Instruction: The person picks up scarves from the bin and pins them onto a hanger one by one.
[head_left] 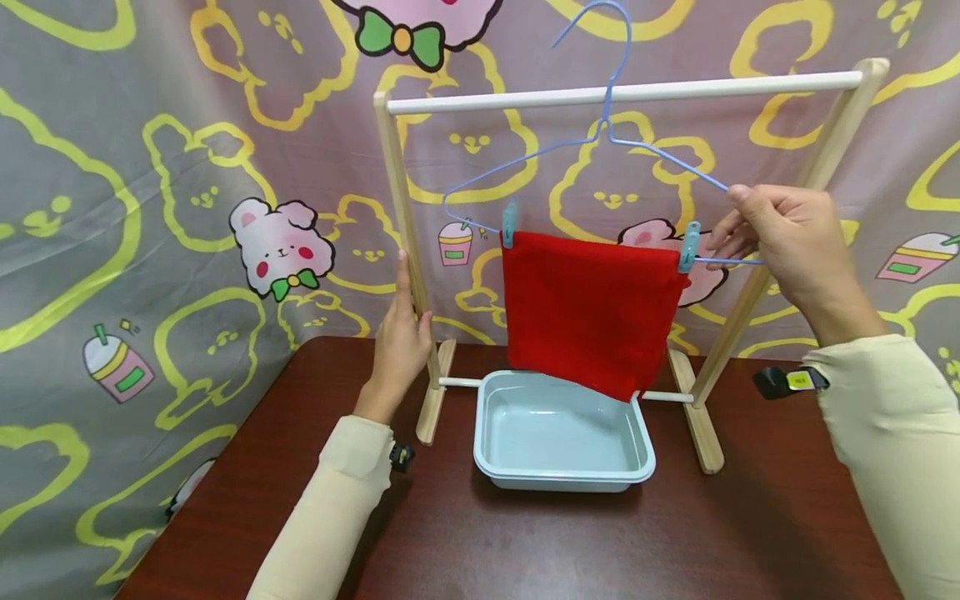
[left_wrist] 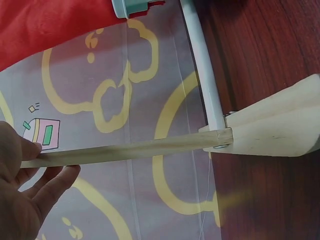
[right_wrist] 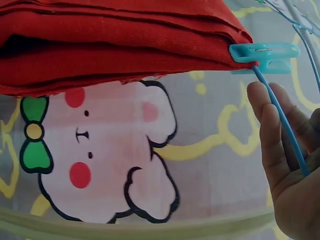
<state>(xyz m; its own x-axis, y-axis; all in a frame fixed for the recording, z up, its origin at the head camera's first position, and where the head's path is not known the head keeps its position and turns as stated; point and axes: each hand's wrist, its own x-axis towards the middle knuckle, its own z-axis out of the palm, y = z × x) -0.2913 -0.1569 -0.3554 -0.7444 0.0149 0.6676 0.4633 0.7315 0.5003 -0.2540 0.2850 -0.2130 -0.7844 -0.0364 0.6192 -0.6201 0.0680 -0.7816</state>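
A blue wire hanger (head_left: 540, 152) carries a folded red cloth (head_left: 588, 312), fixed to its lower wire by two light-blue clothespins (head_left: 688, 248). At the hanger's right end, my right hand (head_left: 795, 242) pinches the sloping wire between thumb and fingers; the right wrist view shows the lower wire running past the fingers of that hand (right_wrist: 292, 150). The hook rises above the white top rod (head_left: 510, 99), and its neck overlaps the rod in the head view. My left hand (head_left: 401, 342) grips the left wooden post (left_wrist: 125, 151) of the drying rack, thumb and fingers on opposite sides.
A pale blue basin (head_left: 564, 481) sits on the dark wooden table (head_left: 525, 542) below the cloth. The rack's wooden feet (head_left: 697, 417) stand either side of it, joined by a low white bar (head_left: 459, 382). Behind hangs a patterned curtain (head_left: 187, 333).
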